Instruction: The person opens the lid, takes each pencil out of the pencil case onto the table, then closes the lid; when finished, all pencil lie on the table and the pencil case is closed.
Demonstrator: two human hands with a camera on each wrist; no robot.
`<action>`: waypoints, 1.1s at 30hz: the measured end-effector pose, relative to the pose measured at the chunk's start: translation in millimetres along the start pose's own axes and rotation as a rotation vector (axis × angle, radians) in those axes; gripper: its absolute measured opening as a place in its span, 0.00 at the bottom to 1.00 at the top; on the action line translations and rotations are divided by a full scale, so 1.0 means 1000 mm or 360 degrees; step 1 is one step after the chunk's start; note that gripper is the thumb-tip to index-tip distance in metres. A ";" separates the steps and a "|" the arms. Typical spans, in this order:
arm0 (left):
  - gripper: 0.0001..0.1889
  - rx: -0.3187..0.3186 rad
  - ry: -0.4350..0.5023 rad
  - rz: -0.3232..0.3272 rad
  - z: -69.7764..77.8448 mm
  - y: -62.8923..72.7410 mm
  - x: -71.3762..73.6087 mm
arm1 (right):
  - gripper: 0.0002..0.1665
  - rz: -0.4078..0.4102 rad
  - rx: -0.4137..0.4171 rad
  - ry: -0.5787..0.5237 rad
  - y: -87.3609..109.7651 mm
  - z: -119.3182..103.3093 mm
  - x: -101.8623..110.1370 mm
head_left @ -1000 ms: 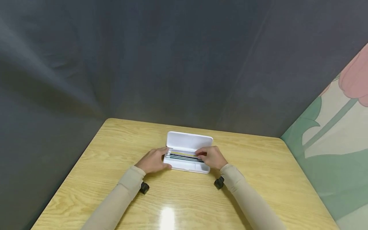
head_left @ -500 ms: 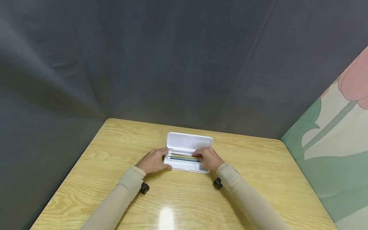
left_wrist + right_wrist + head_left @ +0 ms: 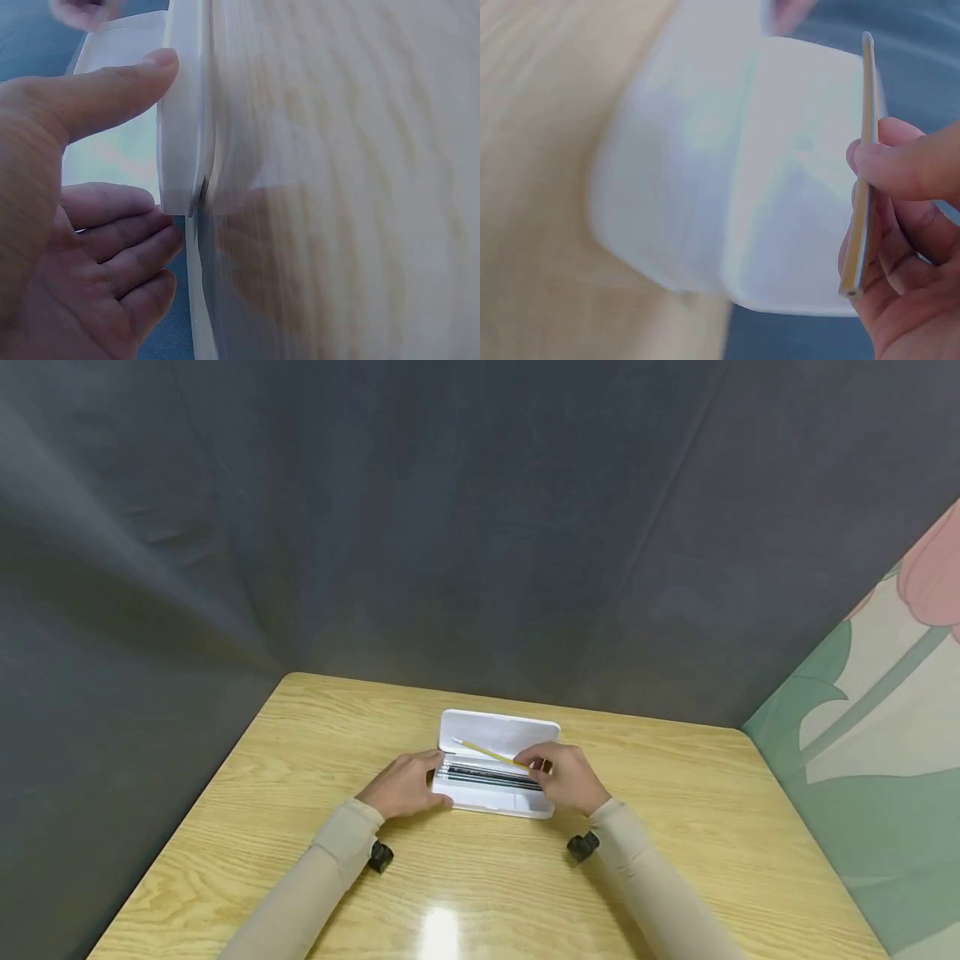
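Note:
A white pencil case (image 3: 491, 802) lies open on the table, its lid (image 3: 517, 727) tilted up at the back. Several dark pencils (image 3: 487, 776) lie side by side in its tray. My left hand (image 3: 405, 785) holds the case's left end, the thumb along the front wall and the fingers around the end, as the left wrist view shows. Between thumb and fingers, my right hand (image 3: 568, 774) pinches a yellow pencil (image 3: 483, 750). The pencil slants above the tray, its white-tipped end pointing left in front of the lid. The right wrist view shows its other end (image 3: 850, 289) below the thumb.
The wooden table (image 3: 480, 877) spreads around the case, with its back edge beyond the lid. A dark curtain (image 3: 480, 527) hangs behind, and a flower-patterned cloth (image 3: 885, 760) hangs at the right.
My right hand has lifted the yellow pencil out from among the dark ones and tilted it up above the tray. My left hand has stayed at the case's left end.

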State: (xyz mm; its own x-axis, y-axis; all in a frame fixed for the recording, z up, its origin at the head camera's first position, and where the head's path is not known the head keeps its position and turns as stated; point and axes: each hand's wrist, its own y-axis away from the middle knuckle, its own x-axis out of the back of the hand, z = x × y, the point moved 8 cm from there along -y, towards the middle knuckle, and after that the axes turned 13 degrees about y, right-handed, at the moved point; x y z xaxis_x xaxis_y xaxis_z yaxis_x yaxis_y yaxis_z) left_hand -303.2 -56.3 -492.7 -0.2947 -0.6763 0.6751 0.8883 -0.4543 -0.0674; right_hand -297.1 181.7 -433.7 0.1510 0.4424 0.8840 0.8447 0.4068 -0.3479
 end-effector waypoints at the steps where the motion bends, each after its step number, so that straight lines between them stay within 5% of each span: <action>1: 0.49 -0.0003 0.0001 -0.0001 0.000 0.000 0.000 | 0.18 0.0052 -0.0027 -0.0045 0.002 0.001 0.010; 8: 0.49 -0.0005 -0.0017 -0.0002 -0.004 -0.002 0.000 | 0.21 0.0324 -0.0481 -0.0234 0.023 0.043 0.062; 15: 0.48 0.0012 -0.0018 -0.0011 0.000 0.000 0.001 | 0.23 0.0128 -0.0815 -0.0019 0.047 0.089 0.035; 24: 0.47 0.0043 -0.0013 -0.0017 -0.001 0.003 -0.001 | 0.27 -0.0203 -0.0830 0.0233 0.052 0.098 -0.012; 33: 0.48 0.0045 -0.0005 -0.0009 -0.002 0.001 -0.001 | 0.29 -0.0266 -0.0771 0.0295 0.042 0.091 -0.013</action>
State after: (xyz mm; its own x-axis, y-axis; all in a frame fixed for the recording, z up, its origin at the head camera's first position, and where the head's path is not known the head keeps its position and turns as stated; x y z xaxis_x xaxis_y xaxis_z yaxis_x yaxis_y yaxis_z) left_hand -302.5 -57.4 -494.9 -0.2985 -0.6723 0.6774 0.8964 -0.4412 -0.0428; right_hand -310.7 265.4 -488.3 0.0453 0.2368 0.9705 0.9983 0.0250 -0.0527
